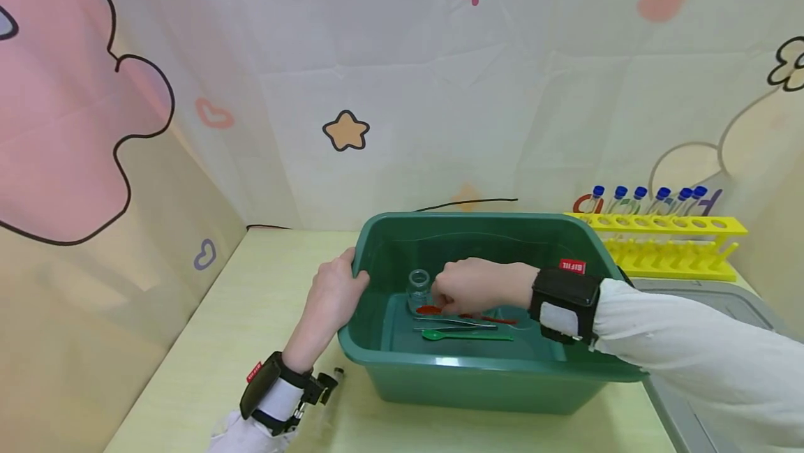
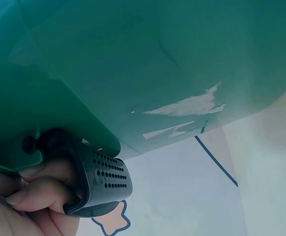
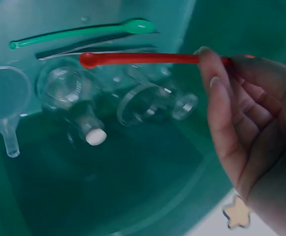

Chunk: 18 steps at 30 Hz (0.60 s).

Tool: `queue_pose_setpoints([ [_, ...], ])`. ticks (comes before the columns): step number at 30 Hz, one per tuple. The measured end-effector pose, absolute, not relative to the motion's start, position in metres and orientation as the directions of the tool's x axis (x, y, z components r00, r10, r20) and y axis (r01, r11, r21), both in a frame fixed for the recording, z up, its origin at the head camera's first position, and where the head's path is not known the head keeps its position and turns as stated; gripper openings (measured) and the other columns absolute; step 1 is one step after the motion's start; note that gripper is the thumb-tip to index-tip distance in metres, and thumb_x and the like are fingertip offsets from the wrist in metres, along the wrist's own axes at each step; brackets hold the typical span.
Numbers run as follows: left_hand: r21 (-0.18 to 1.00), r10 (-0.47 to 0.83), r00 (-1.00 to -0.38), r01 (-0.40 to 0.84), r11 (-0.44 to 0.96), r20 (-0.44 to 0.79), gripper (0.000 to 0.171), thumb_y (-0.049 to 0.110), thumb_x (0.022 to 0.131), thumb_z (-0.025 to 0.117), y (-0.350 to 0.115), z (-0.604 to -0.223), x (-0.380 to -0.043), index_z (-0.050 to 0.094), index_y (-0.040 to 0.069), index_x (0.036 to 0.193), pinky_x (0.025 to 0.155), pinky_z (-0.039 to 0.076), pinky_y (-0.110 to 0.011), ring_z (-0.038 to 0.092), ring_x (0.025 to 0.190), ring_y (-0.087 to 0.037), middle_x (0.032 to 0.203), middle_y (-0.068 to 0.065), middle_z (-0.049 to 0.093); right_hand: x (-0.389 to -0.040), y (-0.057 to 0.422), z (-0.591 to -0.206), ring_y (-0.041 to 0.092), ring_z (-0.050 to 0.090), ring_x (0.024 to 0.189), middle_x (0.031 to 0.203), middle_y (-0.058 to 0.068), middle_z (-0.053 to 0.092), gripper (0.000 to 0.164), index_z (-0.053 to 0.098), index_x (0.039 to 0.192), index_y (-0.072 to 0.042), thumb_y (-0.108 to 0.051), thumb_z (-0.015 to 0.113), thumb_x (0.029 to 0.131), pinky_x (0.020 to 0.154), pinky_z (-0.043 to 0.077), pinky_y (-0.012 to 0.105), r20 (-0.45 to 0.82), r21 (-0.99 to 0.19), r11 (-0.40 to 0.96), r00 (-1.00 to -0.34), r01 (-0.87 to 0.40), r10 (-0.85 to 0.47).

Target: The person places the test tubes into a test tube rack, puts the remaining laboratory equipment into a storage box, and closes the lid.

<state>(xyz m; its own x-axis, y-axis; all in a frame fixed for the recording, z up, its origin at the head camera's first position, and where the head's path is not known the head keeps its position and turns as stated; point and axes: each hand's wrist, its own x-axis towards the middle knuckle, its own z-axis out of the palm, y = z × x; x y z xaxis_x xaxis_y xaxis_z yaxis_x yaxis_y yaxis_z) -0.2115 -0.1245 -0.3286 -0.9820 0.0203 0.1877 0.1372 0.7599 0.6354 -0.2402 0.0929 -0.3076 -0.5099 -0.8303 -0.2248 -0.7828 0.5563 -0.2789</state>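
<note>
In the head view a green plastic tub (image 1: 477,390) stands on the table. My left hand (image 1: 335,290) is at its left rim; in the left wrist view the fingers curl through a black perforated handle (image 2: 114,179). Inside the tub, my right hand (image 1: 471,285) pinches a red spoon (image 3: 143,59) between thumb and fingers. Below the spoon in the right wrist view lie a green spoon (image 3: 69,37), metal tweezers (image 3: 66,53), a clear funnel (image 3: 7,93), a round glass flask with a white stopper (image 3: 96,136) and another clear glass vessel (image 3: 125,105).
A yellow rack (image 1: 675,226) with several blue-capped test tubes stands behind the tub on the right. Beside the tub on that side lies a grey lid (image 1: 706,292). A printed cloth (image 1: 402,90) hangs behind the table.
</note>
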Motion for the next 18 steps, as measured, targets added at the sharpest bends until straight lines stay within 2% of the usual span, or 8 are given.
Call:
queue_pose_setpoints([
  [4, 0.635, 0.023, -0.981, 0.142, 0.759, 0.191, 0.014, 0.005, 0.085, 0.049, -0.125, -0.329, -0.212, 0.055, -0.002, 0.096, 0.053, 0.05, -0.036, 0.06, 0.061, -0.023, 0.076, -0.012, 0.058, -0.246, 0.086, -0.326, 0.006, 0.046, 0.04, 0.05, -0.005, 0.043, 0.025, 0.056, 0.061, -0.01, -0.007, 0.06, 0.086, 0.045, 0.034, 0.02, -0.27, -0.276, 0.555, -0.491, -0.785, -0.828],
  [8, 0.632, 0.028, -0.98, 0.148, 0.761, 0.196, 0.012, 0.005, 0.085, 0.049, -0.124, -0.33, -0.212, 0.054, -0.001, 0.094, 0.053, 0.05, -0.036, 0.059, 0.06, -0.022, 0.075, -0.011, 0.058, -0.248, 0.083, -0.341, 0.009, 0.052, 0.041, 0.055, -0.004, 0.052, 0.019, 0.061, 0.067, -0.01, -0.006, 0.062, 0.085, 0.049, 0.042, 0.019, -0.348, -0.323, 0.613, -0.511, -0.721, -0.786],
  [12, 0.628, 0.029, -0.979, 0.151, 0.764, 0.2, 0.011, 0.005, 0.085, 0.049, -0.124, -0.33, -0.212, 0.054, -0.001, 0.093, 0.053, 0.05, -0.035, 0.058, 0.06, -0.022, 0.075, -0.012, 0.057, -0.247, 0.079, -0.351, 0.012, 0.056, 0.043, 0.058, -0.002, 0.058, 0.016, 0.063, 0.068, -0.009, -0.006, 0.063, 0.084, 0.047, 0.045, 0.022, -0.417, -0.381, 0.654, -0.51, -0.653, -0.752],
  [18, 0.633, 0.028, -0.98, 0.149, 0.759, 0.197, 0.012, 0.004, 0.086, 0.049, -0.125, -0.33, -0.212, 0.055, -0.002, 0.095, 0.053, 0.05, -0.036, 0.058, 0.06, -0.022, 0.075, -0.012, 0.057, -0.247, 0.074, -0.365, 0.012, 0.055, 0.041, 0.051, -0.002, 0.057, 0.023, 0.062, 0.062, -0.012, -0.008, 0.063, 0.085, 0.047, 0.045, 0.02, -0.445, -0.371, 0.646, -0.483, -0.667, -0.754],
])
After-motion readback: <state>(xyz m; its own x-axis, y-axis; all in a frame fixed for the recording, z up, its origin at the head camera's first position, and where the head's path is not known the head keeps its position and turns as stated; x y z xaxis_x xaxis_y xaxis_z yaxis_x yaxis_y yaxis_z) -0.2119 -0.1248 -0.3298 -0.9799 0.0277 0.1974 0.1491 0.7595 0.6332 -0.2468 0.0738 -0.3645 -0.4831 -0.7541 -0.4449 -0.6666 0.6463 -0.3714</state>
